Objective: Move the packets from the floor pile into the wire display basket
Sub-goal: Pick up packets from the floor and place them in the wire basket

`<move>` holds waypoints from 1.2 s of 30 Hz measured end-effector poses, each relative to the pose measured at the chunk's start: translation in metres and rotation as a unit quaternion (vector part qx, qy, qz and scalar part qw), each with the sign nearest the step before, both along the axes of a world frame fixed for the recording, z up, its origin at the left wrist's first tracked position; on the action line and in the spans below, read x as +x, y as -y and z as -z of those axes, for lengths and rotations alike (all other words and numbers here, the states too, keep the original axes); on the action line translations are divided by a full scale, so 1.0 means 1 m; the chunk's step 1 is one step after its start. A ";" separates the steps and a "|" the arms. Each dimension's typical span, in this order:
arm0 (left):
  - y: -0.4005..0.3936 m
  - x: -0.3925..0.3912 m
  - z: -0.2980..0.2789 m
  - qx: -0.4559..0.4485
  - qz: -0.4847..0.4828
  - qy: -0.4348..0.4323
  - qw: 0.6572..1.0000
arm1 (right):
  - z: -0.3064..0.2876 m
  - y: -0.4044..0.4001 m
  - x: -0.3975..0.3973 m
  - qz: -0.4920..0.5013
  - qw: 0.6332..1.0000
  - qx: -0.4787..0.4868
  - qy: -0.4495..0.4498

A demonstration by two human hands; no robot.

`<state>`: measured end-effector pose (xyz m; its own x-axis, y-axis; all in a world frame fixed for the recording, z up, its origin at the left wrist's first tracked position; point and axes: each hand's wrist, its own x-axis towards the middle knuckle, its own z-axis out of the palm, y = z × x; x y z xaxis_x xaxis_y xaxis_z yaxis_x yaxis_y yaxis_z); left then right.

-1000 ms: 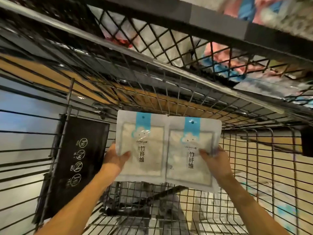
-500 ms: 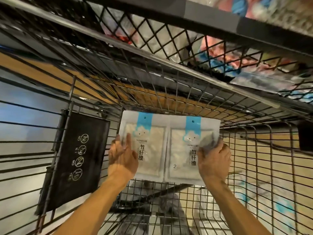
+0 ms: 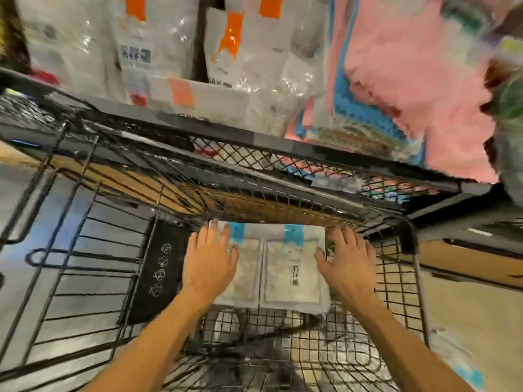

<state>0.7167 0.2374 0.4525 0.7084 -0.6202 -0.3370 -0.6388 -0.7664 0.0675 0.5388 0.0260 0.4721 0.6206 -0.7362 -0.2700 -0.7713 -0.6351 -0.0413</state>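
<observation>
Our grip is slack on both sides: the left hand (image 3: 210, 261) lies flat with straight fingers over the left packet (image 3: 246, 267), and the right hand (image 3: 346, 260) is spread at the right edge of the right packet (image 3: 294, 271), its thumb on the packet face, neither hand curled round anything.

The wire display basket (image 3: 407, 295) is the biggest thing before us, its mesh floor and walls framing the work, with a black warning panel (image 3: 160, 271) on its left wall. Above its rim stand white bags with orange marks (image 3: 226, 52) and a pink fluffy bundle (image 3: 396, 80).

The two packets lie side by side on the basket floor, against the far wall, edges touching.

To finish this step well, we judge it best to press both flat, square them to the wall so later packets stack evenly, then lift straight off without dragging them askew.
</observation>
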 end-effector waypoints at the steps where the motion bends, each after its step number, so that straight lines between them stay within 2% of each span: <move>1: 0.002 0.000 -0.014 -0.002 0.005 0.012 1.000 | -0.015 0.002 -0.001 -0.002 1.000 -0.012 0.014; 7: 0.015 0.000 -0.120 -0.020 -0.001 0.085 0.996 | -0.114 0.010 -0.011 -0.013 0.998 -0.039 0.052; 12: 0.019 -0.008 -0.200 -0.081 -0.014 0.148 0.986 | -0.181 0.010 -0.028 -0.024 0.990 -0.070 0.119; 18: 0.021 -0.016 -0.277 -0.127 0.007 0.176 0.976 | -0.255 0.010 -0.042 -0.006 0.984 -0.088 0.152; 26: 0.018 -0.028 -0.338 -0.162 0.110 0.171 0.966 | -0.323 -0.023 -0.076 0.063 0.975 -0.122 0.176; 33: 0.023 -0.072 -0.352 -0.220 0.223 0.117 0.942 | -0.350 -0.080 -0.146 0.190 0.956 -0.141 0.176; 36: 0.032 -0.106 -0.354 -0.241 0.285 0.104 0.922 | -0.357 -0.107 -0.193 0.246 0.942 -0.146 0.175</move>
<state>0.6110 0.2055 0.8067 0.2400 -0.9537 0.1813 -0.9658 -0.2156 0.1442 0.3458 0.1334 0.8290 0.1973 -0.9694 0.1461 -0.9472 -0.2270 -0.2266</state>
